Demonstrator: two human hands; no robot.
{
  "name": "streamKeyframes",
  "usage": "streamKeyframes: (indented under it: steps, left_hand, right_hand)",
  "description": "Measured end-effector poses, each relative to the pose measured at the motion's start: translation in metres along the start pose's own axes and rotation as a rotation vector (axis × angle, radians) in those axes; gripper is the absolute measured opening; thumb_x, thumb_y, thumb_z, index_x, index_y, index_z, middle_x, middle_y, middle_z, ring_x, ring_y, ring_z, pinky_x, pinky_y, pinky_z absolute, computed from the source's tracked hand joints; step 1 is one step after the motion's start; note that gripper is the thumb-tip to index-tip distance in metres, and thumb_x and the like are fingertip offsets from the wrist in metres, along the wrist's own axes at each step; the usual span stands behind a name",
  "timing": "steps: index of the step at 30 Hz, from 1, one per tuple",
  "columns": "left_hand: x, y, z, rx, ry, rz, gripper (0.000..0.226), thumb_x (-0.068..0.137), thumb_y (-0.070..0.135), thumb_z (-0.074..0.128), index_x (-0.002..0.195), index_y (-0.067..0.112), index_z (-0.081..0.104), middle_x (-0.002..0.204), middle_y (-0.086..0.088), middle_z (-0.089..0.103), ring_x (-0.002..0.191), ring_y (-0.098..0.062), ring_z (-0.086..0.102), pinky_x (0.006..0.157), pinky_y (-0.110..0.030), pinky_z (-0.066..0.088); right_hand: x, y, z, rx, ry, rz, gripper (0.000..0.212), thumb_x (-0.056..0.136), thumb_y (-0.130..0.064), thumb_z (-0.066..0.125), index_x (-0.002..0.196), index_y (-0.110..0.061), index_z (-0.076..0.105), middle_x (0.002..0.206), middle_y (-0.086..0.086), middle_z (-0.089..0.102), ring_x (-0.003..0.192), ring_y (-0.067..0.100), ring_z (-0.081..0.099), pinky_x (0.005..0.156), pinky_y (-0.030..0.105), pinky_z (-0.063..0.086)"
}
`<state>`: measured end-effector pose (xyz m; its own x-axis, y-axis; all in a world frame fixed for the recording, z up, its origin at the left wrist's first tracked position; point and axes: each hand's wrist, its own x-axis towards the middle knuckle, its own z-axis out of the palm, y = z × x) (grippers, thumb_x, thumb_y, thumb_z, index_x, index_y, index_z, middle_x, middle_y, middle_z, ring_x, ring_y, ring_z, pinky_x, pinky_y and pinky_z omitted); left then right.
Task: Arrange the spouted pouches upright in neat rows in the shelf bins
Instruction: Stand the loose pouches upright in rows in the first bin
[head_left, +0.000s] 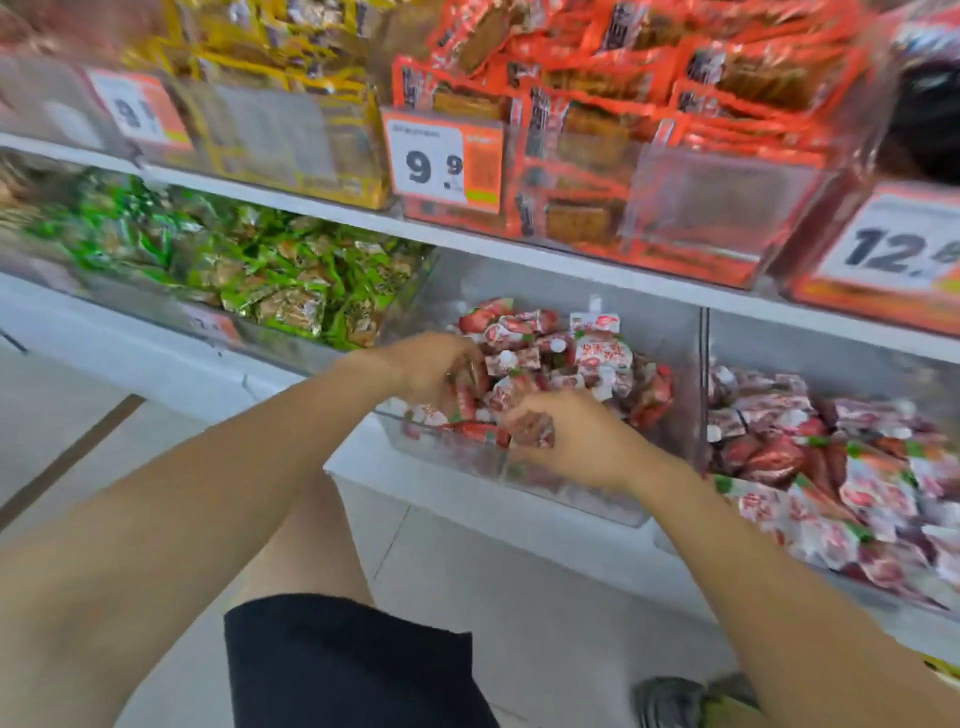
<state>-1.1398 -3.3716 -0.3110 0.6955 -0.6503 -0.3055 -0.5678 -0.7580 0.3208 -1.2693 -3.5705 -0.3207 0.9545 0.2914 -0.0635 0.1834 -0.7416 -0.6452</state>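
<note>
Head view, shelving: white shelf boards (519, 254) run across the frame in two tiers, each carrying clear plastic bins side by side.
Upper tier: orange-red snack packs (649, 104) fill the bin at centre right, yellow packs (291, 93) the bin to their left.
Lower tier, left: green wrapped snacks (249, 270) lie heaped in their bin.
Lower tier, centre: clear bin (571, 493) holds the red-and-white pouches (571, 358), jumbled and lying at all angles (blur hides their spouts).
Lower tier, right: neighbouring bin (704, 374) holds more red-and-white packs (831, 467), also in a loose pile.
Person: bare forearms reach in from below; black shorts (337, 665) and a shoe (685, 701) show over the pale floor.
Left hand (431, 369): over the near-left part of the centre bin, fingers curled down among the pouches and closed around one.
Right hand (571, 441): at the bin's front edge, fingers curled and pinching a pouch (530, 431).
Price tags: a "9.9" label (441, 161) stands at the front of the orange-red bin, a "12." label (893, 244) at far right.
</note>
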Motion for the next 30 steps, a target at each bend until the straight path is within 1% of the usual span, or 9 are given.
streamKeyframes:
  steps: [4,7,11,13,16,20,22,26,30]
  left_hand:
    - [-0.01,0.006,-0.002,0.044,0.075,0.03,0.046,0.064,0.016,0.089,0.101,0.029,0.066,0.099,0.001,0.065,0.078,-0.013,0.056,0.066,-0.022,0.04]
    - [-0.017,0.004,0.001,0.085,0.163,0.027,0.049,0.065,0.024,0.089,0.105,0.026,0.061,0.096,0.005,0.054,0.085,-0.014,0.053,0.069,-0.024,0.039]
    - [-0.022,-0.002,0.001,0.047,0.194,0.05,0.05,0.062,0.031,0.089,0.096,0.023,0.053,0.083,0.006,0.062,0.074,-0.017,0.059,0.056,-0.03,0.038]
    - [-0.03,-0.006,-0.005,-0.01,0.341,0.07,0.051,0.059,0.032,0.09,0.087,0.024,0.048,0.076,0.009,0.056,0.068,-0.016,0.054,0.053,-0.027,0.037]
    - [-0.051,-0.011,-0.004,-0.383,0.661,0.012,0.053,0.064,0.032,0.09,0.103,0.027,0.055,0.08,0.009,0.056,0.069,-0.01,0.055,0.058,-0.021,0.045]
    - [-0.074,-0.024,0.008,-0.632,0.999,-0.061,0.033,0.077,0.038,0.076,0.107,0.028,0.066,0.093,0.006,0.065,0.084,-0.009,0.062,0.072,-0.019,0.05]
    - [-0.077,-0.031,0.007,-0.702,1.011,-0.107,0.029,0.079,0.039,0.073,0.103,0.024,0.066,0.092,0.004,0.067,0.081,-0.01,0.065,0.068,-0.021,0.053]
    - [-0.076,-0.031,0.008,-1.0,0.961,-0.091,0.022,0.079,0.035,0.068,0.096,0.023,0.061,0.081,0.019,0.072,0.076,0.002,0.068,0.063,-0.014,0.052]
    - [-0.074,-0.039,0.013,-1.141,0.982,-0.077,0.026,0.079,0.027,0.07,0.096,0.015,0.056,0.088,0.004,0.075,0.088,-0.014,0.072,0.074,-0.026,0.057]
  right_hand:
    - [0.001,-0.004,-0.003,0.075,0.047,0.014,0.019,0.084,-0.016,0.075,0.103,-0.016,0.071,0.096,-0.002,0.072,0.087,0.006,0.065,0.076,0.012,0.05]
    - [0.01,-0.006,-0.003,0.092,0.108,-0.011,0.015,0.087,-0.021,0.073,0.101,-0.019,0.072,0.096,-0.006,0.072,0.089,0.001,0.066,0.077,0.008,0.048]
    - [0.026,-0.005,0.0,0.086,0.077,0.001,0.021,0.087,-0.023,0.073,0.108,-0.017,0.071,0.102,-0.005,0.072,0.094,0.003,0.066,0.083,0.013,0.051]
    - [0.031,-0.005,0.0,0.067,0.039,0.002,0.023,0.088,-0.026,0.072,0.109,-0.018,0.07,0.105,-0.005,0.072,0.094,0.001,0.066,0.084,0.016,0.052]
    - [0.034,-0.002,-0.003,0.107,0.034,-0.001,0.022,0.087,-0.027,0.073,0.108,-0.02,0.071,0.103,-0.008,0.073,0.092,-0.001,0.067,0.083,0.016,0.054]
    - [0.037,-0.002,-0.006,0.106,0.042,-0.002,0.022,0.085,-0.027,0.076,0.106,-0.022,0.072,0.098,-0.012,0.072,0.089,-0.001,0.068,0.083,0.023,0.057]
    - [0.046,-0.006,-0.005,0.053,0.017,-0.018,0.021,0.085,-0.025,0.075,0.106,-0.021,0.072,0.098,-0.012,0.072,0.089,-0.004,0.067,0.083,0.02,0.056]
    - [0.078,-0.024,0.006,-0.017,-0.009,-0.093,0.023,0.086,-0.022,0.074,0.108,-0.018,0.071,0.101,-0.008,0.072,0.091,-0.002,0.067,0.084,0.02,0.056]
    - [0.119,-0.03,0.02,-0.332,-0.1,-0.141,0.044,0.08,-0.045,0.076,0.113,-0.018,0.068,0.104,0.0,0.071,0.094,0.014,0.064,0.085,0.033,0.054]
